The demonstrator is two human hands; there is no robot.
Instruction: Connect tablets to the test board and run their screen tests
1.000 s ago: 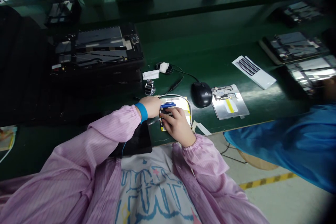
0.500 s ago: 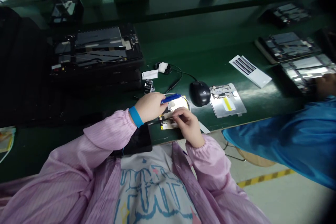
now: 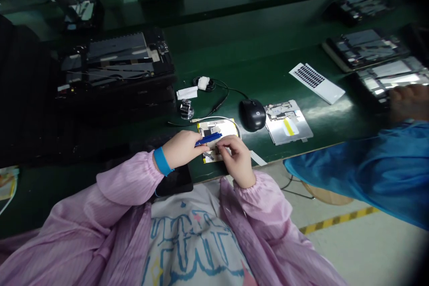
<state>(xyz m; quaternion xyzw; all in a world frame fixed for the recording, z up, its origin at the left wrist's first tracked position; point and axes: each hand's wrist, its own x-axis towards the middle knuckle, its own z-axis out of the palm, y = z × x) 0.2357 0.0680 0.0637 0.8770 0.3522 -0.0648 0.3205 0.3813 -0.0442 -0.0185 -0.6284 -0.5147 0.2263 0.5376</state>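
A: So, what does the left hand [image 3: 181,149] have?

B: A blue tool [image 3: 208,139], gripped in closed fingers, its tip pointing right over a small yellow-edged board [image 3: 219,128] that lies flat on the green bench [image 3: 261,58], near the front edge.

A: And the right hand [image 3: 236,158]?

B: It rests on the board's near side, fingertips pinched together on something at the board's surface; what exactly they pinch is too small to tell. The two hands almost meet there.

A: What lies around them?

B: A black mouse [image 3: 252,115] sits just right of the board, and a silver metal plate [image 3: 288,122] with a yellow strip lies beside the mouse. A white cable [image 3: 231,120] curves along the board's far edge. A black tablet [image 3: 174,181] lies under the left wrist, which wears a blue band [image 3: 162,161]. Far right, another person's blue sleeve [image 3: 362,170] reaches over the bench, that hand [image 3: 407,100] on a tray of parts.
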